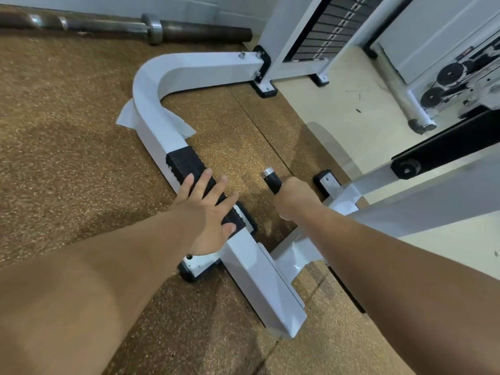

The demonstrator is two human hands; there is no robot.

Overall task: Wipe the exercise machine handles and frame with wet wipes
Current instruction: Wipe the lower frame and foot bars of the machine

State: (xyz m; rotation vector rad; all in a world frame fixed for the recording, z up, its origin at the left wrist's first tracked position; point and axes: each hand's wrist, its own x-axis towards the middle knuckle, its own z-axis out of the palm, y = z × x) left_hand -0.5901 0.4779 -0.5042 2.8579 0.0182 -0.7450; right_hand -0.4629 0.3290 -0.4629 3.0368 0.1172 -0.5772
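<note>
Left hand: centre of frame, palm down, fingers straight and spread. It rests flat on the black ribbed tread pad fixed on the white frame; nothing is held. The thumb lies at the pad's lower end.

Right hand: just right of centre, fingers curled in a fist round a black handle. The handle's silver end cap sticks out above the fist, pointing toward upper left. No wipe is visible in this hand; cannot tell whether one sits inside the grip.

Wet wipe: a white sheet draped across the frame's bend, left of centre, well apart from both hands. One edge shows on the outer side and one on the inner side of the bar, both lying on the brown speckled rubber floor.

The frame runs from the lower centre up to the bend, then right to the weight stack at upper right.

Barbell: lies along the wall, upper left. Black pulleys: right edge, blurred.
</note>
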